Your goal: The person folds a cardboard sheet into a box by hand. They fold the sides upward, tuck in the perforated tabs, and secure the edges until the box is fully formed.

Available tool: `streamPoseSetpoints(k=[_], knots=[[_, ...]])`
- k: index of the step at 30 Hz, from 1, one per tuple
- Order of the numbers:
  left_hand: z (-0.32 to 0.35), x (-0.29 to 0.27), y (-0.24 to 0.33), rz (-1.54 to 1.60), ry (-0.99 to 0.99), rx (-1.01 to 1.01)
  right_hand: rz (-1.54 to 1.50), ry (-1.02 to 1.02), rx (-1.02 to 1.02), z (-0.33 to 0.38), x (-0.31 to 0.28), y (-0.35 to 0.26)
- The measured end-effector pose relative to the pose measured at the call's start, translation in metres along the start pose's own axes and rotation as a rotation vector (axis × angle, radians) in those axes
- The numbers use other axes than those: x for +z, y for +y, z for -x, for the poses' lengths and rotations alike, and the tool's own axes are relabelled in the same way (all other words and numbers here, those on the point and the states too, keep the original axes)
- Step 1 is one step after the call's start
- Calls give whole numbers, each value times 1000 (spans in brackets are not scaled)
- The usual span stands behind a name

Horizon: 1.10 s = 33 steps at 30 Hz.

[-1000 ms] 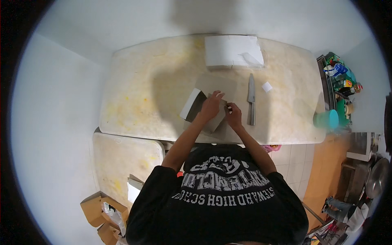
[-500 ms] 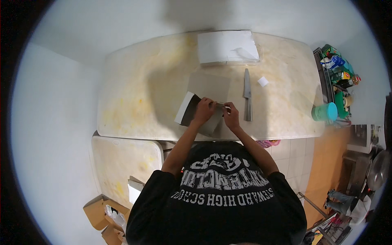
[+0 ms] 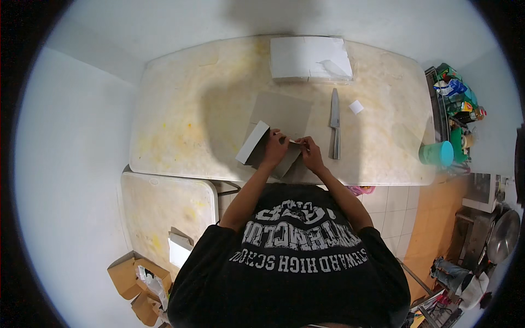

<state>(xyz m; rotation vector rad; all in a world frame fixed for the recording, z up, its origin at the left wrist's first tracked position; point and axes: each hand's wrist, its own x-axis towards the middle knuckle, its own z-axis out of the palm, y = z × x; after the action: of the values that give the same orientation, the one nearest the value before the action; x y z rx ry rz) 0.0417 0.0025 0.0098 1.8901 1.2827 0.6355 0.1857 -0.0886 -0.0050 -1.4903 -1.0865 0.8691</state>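
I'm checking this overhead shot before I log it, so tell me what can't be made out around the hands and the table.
- Small pale strip between left hand and right hand, head view: too small to identify.
- Grey card: its near edge is covered by both hands.
- Items on the shelf at right: warped and tiny near the fisheye rim.
- Table's near edge: partly hidden by the person's arms.

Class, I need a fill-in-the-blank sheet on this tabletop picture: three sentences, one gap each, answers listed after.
1. Both hands, the left hand and the right hand, work on a folded piece of grey ____.
2. The knife lies on the table to the ____ of the right hand.
3. The cup near the table's right edge is coloured ____.

Missing words: cardboard; right; green
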Motion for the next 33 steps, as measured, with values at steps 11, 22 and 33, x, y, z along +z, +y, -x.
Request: streamPoseSetpoints(k=[11, 22, 33], knots=[[1, 0, -8, -62, -57, 78, 554, -106, -279, -6, -9, -18], [1, -3, -4, -55, -23, 134, 266, 21, -79, -5, -13, 0], [2, -8, -8, -114, -11, 188, 294, -116, -118, -9, -25, -8]])
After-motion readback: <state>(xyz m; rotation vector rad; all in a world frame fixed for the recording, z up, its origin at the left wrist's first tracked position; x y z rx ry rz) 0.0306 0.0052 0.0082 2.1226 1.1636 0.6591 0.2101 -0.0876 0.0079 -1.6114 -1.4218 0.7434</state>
